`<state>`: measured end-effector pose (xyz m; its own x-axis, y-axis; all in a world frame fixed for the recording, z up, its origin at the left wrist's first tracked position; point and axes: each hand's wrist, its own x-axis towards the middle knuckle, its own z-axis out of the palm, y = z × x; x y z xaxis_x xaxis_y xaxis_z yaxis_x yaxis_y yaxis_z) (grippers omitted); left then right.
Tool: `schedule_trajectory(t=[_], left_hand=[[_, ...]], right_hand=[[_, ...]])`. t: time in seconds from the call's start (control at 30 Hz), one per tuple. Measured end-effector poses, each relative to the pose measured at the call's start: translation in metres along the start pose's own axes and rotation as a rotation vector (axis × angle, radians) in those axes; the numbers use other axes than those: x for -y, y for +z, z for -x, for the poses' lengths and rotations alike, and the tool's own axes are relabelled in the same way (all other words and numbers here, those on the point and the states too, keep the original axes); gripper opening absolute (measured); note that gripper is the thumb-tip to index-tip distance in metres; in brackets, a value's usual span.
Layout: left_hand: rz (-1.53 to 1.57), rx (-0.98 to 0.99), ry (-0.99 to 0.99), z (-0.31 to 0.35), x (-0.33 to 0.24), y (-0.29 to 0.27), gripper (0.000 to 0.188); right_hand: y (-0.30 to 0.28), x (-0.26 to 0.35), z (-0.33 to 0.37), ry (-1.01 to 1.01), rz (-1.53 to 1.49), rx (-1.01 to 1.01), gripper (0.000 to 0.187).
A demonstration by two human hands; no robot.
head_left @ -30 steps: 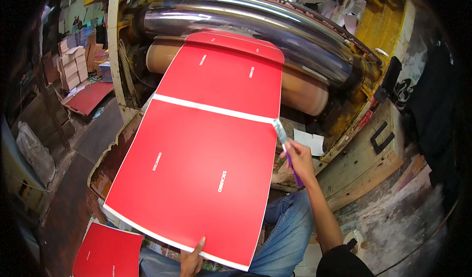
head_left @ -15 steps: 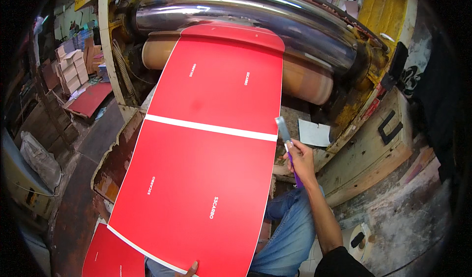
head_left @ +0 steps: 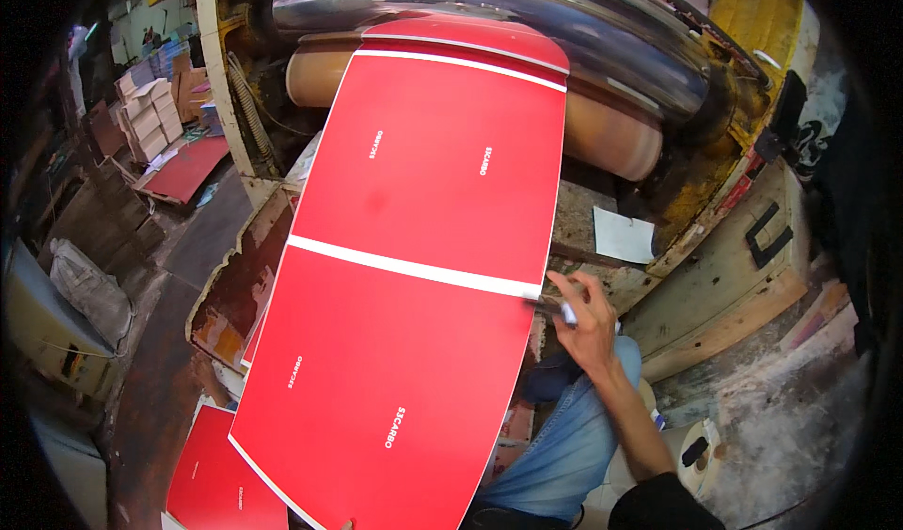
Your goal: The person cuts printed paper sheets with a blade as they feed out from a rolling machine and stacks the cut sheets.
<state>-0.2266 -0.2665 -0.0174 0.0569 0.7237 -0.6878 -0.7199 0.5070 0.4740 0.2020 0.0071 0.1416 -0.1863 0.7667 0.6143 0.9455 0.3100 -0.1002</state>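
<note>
A long red printed sheet (head_left: pixel 423 191) hangs from the rollers down toward me, with a white band (head_left: pixel 414 266) across its middle and another just below the rollers. In my right hand (head_left: pixel 588 328) is a cutter knife (head_left: pixel 567 314), fingers curled round it and index finger pointing up. Its blurred blade end meets the sheet's right edge at the middle white band. Of my left hand (head_left: pixel 348 525) only a fingertip shows, on the sheet's lower white edge; its other fingers are hidden.
A shiny metal roller (head_left: pixel 621 55) and a tan roller (head_left: pixel 621 140) span the machine ahead. Another red sheet (head_left: pixel 216 464) lies at lower left. A wooden box with a black handle (head_left: pixel 734 257) stands at right, below a white paper piece (head_left: pixel 624 236). Stacked paper (head_left: pixel 150 121) sits far left.
The red sheet has come further down out of the rollers, bringing a second white band into view. My right hand has lowered the knife from beside the sheet onto its edge.
</note>
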Motion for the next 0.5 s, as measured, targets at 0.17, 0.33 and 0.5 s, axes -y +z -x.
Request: schedule_trajectory(t=[0.17,0.33,0.5], left_hand=[[-0.016,0.062,0.105,-0.009,0.027,-0.039,0.079],[-0.476,-0.069,-0.013,-0.013,0.037,-0.130,0.081],[-0.833,-0.293,0.149,0.019,-0.007,-0.080,0.065]], right_hand=[[0.019,-0.035,-0.019,-0.485,-0.013,0.168,0.051],[0.000,-0.012,-0.062,-0.410,-0.278,0.162,0.031],[-0.001,0.013,-0.049,-0.251,-0.414,0.075,0.017]])
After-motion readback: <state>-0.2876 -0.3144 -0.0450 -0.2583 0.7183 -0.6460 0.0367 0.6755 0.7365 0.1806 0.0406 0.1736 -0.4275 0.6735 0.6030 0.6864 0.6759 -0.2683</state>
